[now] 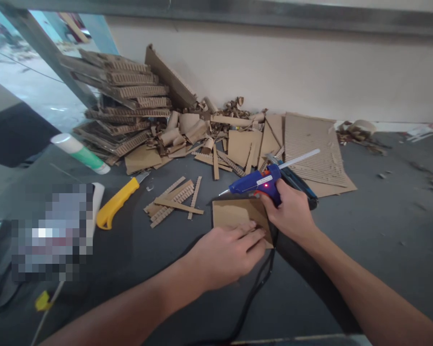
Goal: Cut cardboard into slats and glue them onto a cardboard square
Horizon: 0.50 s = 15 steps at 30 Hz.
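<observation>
A blue hot glue gun [250, 181] is gripped in my right hand [292, 209]. Its metal nozzle points left, a red light glows on its side, and a clear glue stick [301, 158] juts from its back. Below the nozzle lies a square piece of cardboard [234, 211]. My left hand [233, 250] holds it down, fingers bent and close together on top; the thumb is hidden. To the left, several thin corrugated cardboard strips [175, 199] lie in a loose heap. Behind the glue gun, a dark blue tool [299, 185] is partly covered by it.
A yellow-handled cutter [119, 202] lies left of the strips, beside a blurred-out device [59, 230]. Beyond it rests a white and green tube [81, 154]. Stacked corrugated panels [130, 91], cardboard scraps [191, 127] and a ribbed sheet [312, 149] line the wall. A black cord [254, 293] runs toward me.
</observation>
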Each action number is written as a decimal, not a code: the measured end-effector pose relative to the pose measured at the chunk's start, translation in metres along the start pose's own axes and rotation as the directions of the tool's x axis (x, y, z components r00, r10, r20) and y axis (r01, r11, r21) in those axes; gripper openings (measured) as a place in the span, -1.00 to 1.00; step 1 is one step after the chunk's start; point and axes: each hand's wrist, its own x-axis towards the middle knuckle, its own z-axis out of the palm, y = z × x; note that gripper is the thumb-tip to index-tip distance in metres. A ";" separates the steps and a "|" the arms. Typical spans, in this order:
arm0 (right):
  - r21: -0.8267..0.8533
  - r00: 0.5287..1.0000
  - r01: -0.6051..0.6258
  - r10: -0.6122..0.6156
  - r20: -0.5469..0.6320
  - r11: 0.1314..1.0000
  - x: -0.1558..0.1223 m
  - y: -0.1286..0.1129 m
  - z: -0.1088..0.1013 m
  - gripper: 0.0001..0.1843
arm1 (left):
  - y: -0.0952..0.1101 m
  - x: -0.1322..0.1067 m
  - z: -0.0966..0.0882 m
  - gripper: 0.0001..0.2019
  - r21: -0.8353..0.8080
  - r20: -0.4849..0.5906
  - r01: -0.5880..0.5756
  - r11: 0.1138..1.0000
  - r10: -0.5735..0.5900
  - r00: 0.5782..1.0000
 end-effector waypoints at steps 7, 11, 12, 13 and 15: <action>0.025 1.000 0.029 -0.029 0.000 0.999 -0.001 -0.003 0.000 -0.78 | 0.001 0.001 0.000 -0.69 -0.010 -0.008 0.004 1.000 -0.004 1.000; 0.010 1.000 0.013 -0.013 0.013 1.000 -0.001 -0.002 0.001 -0.80 | 0.000 0.001 0.001 -0.69 -0.012 -0.008 0.003 1.000 -0.003 1.000; 0.011 1.000 0.008 -0.009 0.009 1.000 -0.001 -0.002 0.001 -0.79 | 0.000 0.001 0.001 -0.69 -0.015 -0.002 0.000 1.000 0.000 1.000; 0.013 1.000 0.006 -0.006 0.005 1.000 -0.001 -0.002 0.000 -0.78 | 0.000 0.001 0.001 -0.68 -0.018 0.005 -0.002 1.000 0.003 1.000; 0.017 1.000 0.009 -0.009 0.004 1.000 -0.001 -0.003 -0.001 -0.77 | 0.000 0.000 0.001 -0.67 -0.020 0.013 -0.003 1.000 0.003 1.000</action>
